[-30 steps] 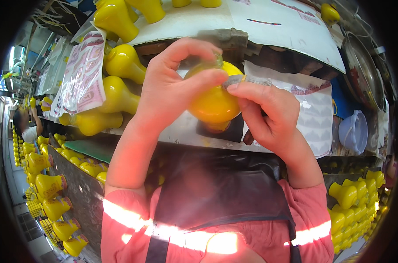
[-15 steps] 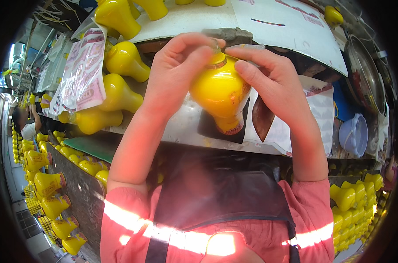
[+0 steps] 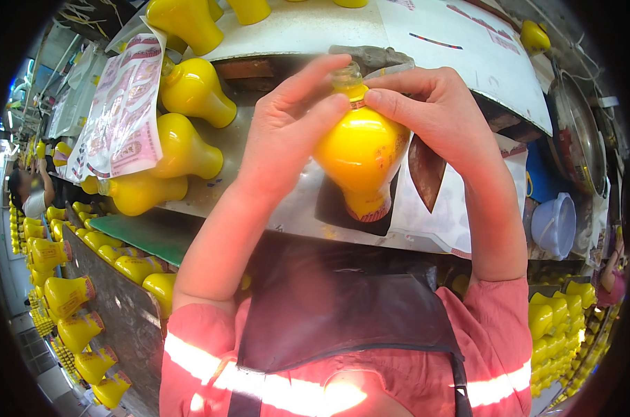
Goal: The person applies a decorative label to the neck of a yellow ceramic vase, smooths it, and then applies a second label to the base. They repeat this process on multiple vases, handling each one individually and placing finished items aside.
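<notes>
A glossy yellow vase-shaped bottle (image 3: 363, 156) stands on a dark square pad (image 3: 327, 207) at the bench edge, its clear glass mouth (image 3: 347, 75) uppermost. A narrow patterned strip (image 3: 357, 105) circles its neck. My left hand (image 3: 284, 128) curls round the left of the neck, thumb pressed near the strip and index finger up beside the glass mouth. From the right, my right hand (image 3: 443, 115) presses its thumb on the strip, its other fingers bent behind the neck. Beside the bottle, a brown pointed flat piece (image 3: 427, 174) lies on a white label sheet (image 3: 412, 226).
Several yellow bottles (image 3: 197, 90) lie at left, partly under printed label sheets (image 3: 124, 128). More bottles (image 3: 75, 295) fill racks on both sides. A white board (image 3: 468, 66) spans the back; a pale blue bucket (image 3: 554, 226) and round metal pan (image 3: 575, 132) stand at right.
The view has shifted slightly. My left hand's thumb has moved down from the glass mouth toward the neck strip, leaving the mouth more exposed. My right thumb stays against the neck.
</notes>
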Available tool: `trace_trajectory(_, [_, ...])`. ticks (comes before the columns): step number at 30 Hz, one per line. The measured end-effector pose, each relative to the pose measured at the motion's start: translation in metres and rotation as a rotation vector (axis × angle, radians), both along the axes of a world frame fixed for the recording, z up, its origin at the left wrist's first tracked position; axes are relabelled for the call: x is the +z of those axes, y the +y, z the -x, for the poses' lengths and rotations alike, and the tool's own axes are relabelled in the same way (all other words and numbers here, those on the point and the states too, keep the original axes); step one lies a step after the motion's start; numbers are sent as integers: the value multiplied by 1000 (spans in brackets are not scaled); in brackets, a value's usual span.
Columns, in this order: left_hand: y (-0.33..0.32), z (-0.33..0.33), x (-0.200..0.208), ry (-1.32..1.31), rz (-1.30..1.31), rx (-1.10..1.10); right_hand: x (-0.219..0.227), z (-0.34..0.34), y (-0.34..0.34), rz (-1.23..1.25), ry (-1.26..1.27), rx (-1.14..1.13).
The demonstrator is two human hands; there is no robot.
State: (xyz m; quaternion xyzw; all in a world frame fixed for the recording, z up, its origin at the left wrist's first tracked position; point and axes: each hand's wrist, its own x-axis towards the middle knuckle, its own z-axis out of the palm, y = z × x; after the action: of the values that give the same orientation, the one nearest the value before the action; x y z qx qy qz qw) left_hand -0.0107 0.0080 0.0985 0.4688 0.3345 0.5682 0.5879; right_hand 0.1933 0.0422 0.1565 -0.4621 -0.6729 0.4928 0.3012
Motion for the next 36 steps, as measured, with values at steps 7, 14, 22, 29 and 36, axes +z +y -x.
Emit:
trace_trajectory(7, [0,2,-2,-11,21,-16,4,1,-1,135,-16,-36])
trace_trajectory(14, [0,2,0,24,3,-14,1,0,0,189,16,-41])
trace_trajectory(22, [9,1,10,-2,-35,47,-7,1,-31,-588,54,65])
trace_trajectory(29, [8,0,26,103,-7,60,-21,-10,-32,-533,6,67])
trace_trajectory(36, [4,-2,33,144,-51,3,-32,-6,-15,-439,277,-42])
